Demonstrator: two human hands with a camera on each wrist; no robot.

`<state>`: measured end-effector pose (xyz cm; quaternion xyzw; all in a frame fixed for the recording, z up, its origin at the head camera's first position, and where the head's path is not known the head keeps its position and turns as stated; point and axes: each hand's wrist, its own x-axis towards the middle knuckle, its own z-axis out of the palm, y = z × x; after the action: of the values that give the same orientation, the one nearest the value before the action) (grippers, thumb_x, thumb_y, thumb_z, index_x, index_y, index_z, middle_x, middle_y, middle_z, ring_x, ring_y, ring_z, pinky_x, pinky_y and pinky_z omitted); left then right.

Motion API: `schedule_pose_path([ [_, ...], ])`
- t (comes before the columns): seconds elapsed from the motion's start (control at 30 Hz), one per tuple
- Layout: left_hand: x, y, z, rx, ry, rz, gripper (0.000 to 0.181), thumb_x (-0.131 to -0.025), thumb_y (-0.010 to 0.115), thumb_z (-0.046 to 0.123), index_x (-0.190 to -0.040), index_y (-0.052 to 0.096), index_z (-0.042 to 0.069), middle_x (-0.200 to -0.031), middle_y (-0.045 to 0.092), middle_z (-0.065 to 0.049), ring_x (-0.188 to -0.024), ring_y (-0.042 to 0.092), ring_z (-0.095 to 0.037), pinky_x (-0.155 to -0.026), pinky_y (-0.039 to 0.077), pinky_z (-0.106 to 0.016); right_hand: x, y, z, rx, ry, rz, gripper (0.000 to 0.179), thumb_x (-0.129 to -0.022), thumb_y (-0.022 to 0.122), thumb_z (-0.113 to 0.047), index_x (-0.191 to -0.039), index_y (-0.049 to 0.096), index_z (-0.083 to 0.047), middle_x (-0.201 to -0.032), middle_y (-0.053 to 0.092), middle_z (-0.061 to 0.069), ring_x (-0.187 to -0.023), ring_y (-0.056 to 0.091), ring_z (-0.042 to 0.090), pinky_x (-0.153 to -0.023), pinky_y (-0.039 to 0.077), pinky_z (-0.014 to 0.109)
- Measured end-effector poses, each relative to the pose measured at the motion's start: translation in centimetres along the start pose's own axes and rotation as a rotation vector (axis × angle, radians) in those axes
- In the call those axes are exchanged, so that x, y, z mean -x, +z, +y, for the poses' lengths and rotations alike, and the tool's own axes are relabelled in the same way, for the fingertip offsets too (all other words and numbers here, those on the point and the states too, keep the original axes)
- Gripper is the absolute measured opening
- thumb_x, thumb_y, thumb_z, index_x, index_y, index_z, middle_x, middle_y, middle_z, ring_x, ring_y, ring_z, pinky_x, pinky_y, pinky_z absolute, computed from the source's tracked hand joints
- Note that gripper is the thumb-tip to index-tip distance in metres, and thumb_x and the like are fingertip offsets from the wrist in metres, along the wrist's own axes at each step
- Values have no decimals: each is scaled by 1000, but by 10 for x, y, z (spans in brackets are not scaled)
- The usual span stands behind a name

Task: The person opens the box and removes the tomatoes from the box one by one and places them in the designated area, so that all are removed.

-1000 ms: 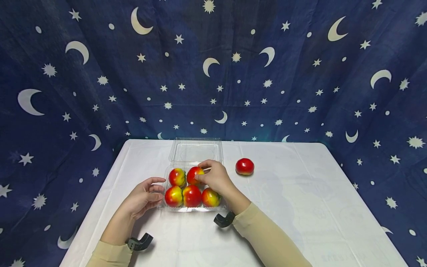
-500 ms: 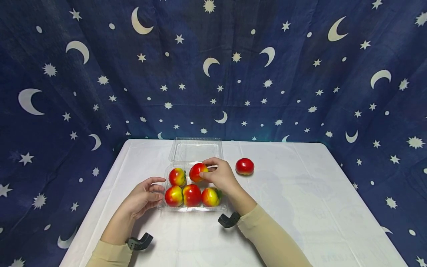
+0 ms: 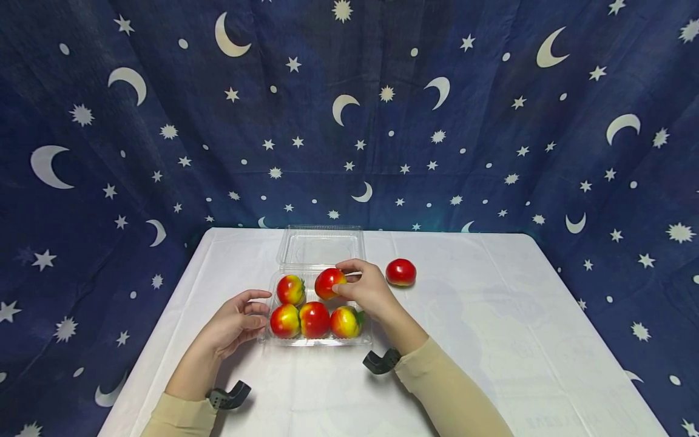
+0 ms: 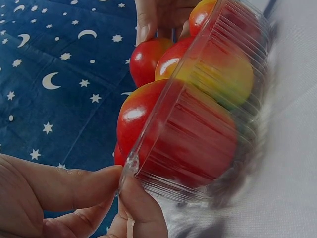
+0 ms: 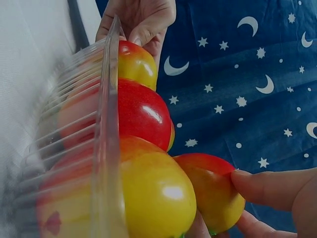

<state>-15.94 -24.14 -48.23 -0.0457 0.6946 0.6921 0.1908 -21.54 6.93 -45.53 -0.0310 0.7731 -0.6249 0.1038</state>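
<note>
While the thumb of the right hand (image 3: 368, 288) bears on the near side of a red-and-yellow fruit (image 3: 329, 283), its fingers curl round the far side, parted only as far as the fruit allows; this opposed grip presumably stops the round surface from rolling. The held fruit is at the rear edge of the clear container (image 3: 319, 343), right of the rear-left fruit (image 3: 289, 290) (contact with the floor cannot be confirmed). Thumb and finger of the left hand (image 3: 235, 321) pinch the left edge, almost meeting, probably to steady light plastic. A front row (image 3: 315, 320) of three fruits lines the front edge. The right forearm slants leftward over the table (image 3: 519, 334). Beyond the rear edge lies the lid (image 3: 322, 249); outside the rear-right corner rests a plain red fruit (image 3: 401, 272).
</note>
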Motion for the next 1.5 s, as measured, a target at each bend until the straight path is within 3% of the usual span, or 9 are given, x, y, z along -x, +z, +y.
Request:
schedule_pose_path([
  [0.63, 0, 0, 0, -1, -2, 0, 68, -94, 70, -4, -155, 40, -1, -104, 65, -2, -79, 69, -14, -76, 65, -24, 8, -25, 5, -77, -4, 28, 45, -86, 82, -1, -130, 73, -7, -132, 67, 21, -111, 73, 32, -85, 67, 37],
  [0.97, 0, -2, -2, 6, 11, -9, 68, -93, 69, -5, -154, 40, -2, -103, 65, -1, -79, 68, -13, -76, 64, -24, 14, -37, 6, -145, 26, 42, 48, -84, 83, 1, -131, 71, -4, -130, 68, 24, -105, 77, 28, -80, 68, 41],
  [1.23, -1, -2, -3, 9, 14, -18, 66, -93, 67, -5, -154, 40, -2, -103, 65, -1, -79, 68, -13, -76, 64, -24, 19, -50, 6, -213, 24, 24, 50, -86, 80, 5, -134, 67, 1, -132, 67, 31, -99, 79, 26, -88, 65, 55],
  [1.5, -1, -2, -3, 5, 11, -9, 67, -94, 68, -5, -154, 41, -2, -103, 65, -1, -79, 68, -13, -76, 64, -24, 23, -66, 7, -217, 1, 38, 52, -87, 78, 6, -137, 63, 6, -133, 64, 32, -98, 77, 24, -84, 67, 47],
])
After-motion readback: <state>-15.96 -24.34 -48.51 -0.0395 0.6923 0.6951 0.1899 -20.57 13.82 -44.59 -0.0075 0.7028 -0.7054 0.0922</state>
